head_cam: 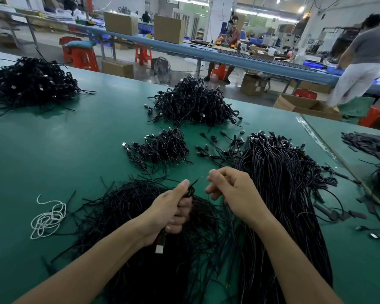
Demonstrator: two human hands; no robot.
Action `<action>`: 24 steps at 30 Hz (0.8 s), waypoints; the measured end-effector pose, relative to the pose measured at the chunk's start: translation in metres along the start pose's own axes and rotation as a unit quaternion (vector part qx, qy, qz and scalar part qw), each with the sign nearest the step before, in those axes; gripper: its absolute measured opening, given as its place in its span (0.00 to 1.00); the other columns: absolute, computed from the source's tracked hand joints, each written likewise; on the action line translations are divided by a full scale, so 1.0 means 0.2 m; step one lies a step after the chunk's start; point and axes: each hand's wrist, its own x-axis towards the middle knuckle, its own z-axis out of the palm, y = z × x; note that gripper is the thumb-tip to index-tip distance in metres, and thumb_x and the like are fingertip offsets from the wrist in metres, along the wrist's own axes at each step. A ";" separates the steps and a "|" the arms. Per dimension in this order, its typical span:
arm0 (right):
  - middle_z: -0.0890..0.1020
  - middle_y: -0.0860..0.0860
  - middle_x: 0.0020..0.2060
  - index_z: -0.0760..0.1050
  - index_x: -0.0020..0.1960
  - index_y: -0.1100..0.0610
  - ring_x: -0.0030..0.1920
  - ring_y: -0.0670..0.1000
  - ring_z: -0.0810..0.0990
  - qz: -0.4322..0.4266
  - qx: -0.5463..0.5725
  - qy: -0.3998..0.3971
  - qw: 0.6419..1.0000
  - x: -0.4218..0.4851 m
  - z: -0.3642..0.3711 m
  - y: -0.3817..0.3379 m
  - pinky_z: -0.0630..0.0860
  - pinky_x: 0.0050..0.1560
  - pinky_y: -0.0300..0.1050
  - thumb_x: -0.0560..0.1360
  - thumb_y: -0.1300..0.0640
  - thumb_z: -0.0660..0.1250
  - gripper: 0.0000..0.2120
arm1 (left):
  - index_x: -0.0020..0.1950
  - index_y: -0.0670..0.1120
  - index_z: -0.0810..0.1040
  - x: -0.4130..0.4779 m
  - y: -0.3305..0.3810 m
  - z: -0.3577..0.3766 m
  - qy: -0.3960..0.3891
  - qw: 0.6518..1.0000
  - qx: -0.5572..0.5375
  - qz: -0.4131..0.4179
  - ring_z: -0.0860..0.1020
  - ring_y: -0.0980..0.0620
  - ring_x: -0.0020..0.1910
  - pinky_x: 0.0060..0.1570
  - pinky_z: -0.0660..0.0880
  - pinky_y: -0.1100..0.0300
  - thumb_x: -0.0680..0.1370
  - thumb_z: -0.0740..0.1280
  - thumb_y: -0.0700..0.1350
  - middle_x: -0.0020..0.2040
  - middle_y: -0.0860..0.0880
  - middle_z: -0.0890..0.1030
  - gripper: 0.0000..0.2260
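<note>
My left hand (170, 212) grips a folded black USB cable (160, 242); its metal plug hangs out below the fist and a thin black tie tip sticks up past the thumb. My right hand (230, 189) hovers just to the right, fingers curled, pinching what looks like a thin black tie or wire; the blur hides the detail. Beneath both hands lies a heap of black cable ties (127, 207). A long bundle of straight black cables (281, 183) runs along the right of my hands.
Small bundled-cable pile (160, 148) and a bigger pile (195, 104) lie ahead on the green table (64, 150); another pile (31, 82) is far left. White string (47, 219) lies at left. A taped table seam (329, 150) runs at right. People work at benches behind.
</note>
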 end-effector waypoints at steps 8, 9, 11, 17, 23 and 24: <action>0.78 0.47 0.48 0.78 0.55 0.51 0.48 0.50 0.78 0.085 -0.357 -0.085 0.926 -0.07 0.16 0.25 0.77 0.47 0.46 0.79 0.47 0.67 0.09 | 0.26 0.53 0.72 0.03 -0.03 -0.06 0.081 0.995 -0.029 0.051 0.65 0.52 0.26 0.24 0.59 0.61 0.82 0.56 0.63 0.32 0.49 0.72 0.27; 0.78 0.46 0.47 0.78 0.53 0.50 0.46 0.49 0.78 0.071 -0.361 -0.066 0.927 -0.08 0.17 0.24 0.77 0.44 0.45 0.79 0.48 0.67 0.08 | 0.27 0.53 0.72 0.03 -0.03 -0.05 0.076 0.995 -0.033 0.053 0.63 0.54 0.25 0.22 0.57 0.63 0.82 0.56 0.63 0.31 0.49 0.71 0.26; 0.79 0.45 0.44 0.79 0.50 0.50 0.44 0.47 0.78 0.054 -0.352 -0.045 0.933 -0.08 0.18 0.23 0.76 0.42 0.43 0.79 0.49 0.67 0.05 | 0.28 0.52 0.69 0.03 -0.03 -0.05 0.075 0.994 -0.065 0.051 0.60 0.56 0.21 0.18 0.58 0.66 0.81 0.57 0.62 0.28 0.51 0.67 0.25; 0.82 0.46 0.45 0.80 0.52 0.50 0.45 0.48 0.81 0.040 -0.354 -0.041 0.934 -0.08 0.15 0.18 0.77 0.44 0.43 0.81 0.51 0.64 0.07 | 0.28 0.50 0.63 0.03 -0.01 -0.03 0.073 0.994 -0.083 0.021 0.53 0.56 0.22 0.17 0.54 0.65 0.82 0.47 0.66 0.26 0.52 0.58 0.29; 0.82 0.45 0.44 0.82 0.51 0.50 0.45 0.46 0.81 0.071 -0.298 -0.049 0.951 -0.09 0.08 0.16 0.81 0.49 0.46 0.79 0.52 0.67 0.06 | 0.28 0.49 0.68 0.03 0.00 -0.02 0.090 0.995 -0.021 0.043 0.56 0.56 0.22 0.19 0.55 0.64 0.82 0.57 0.62 0.27 0.53 0.60 0.26; 0.83 0.46 0.45 0.82 0.51 0.51 0.45 0.47 0.81 0.077 -0.285 -0.045 0.954 -0.09 0.07 0.15 0.81 0.50 0.48 0.79 0.53 0.67 0.06 | 0.28 0.49 0.70 0.02 0.01 -0.01 0.096 0.994 -0.014 0.055 0.56 0.56 0.22 0.19 0.55 0.64 0.81 0.58 0.63 0.27 0.53 0.60 0.26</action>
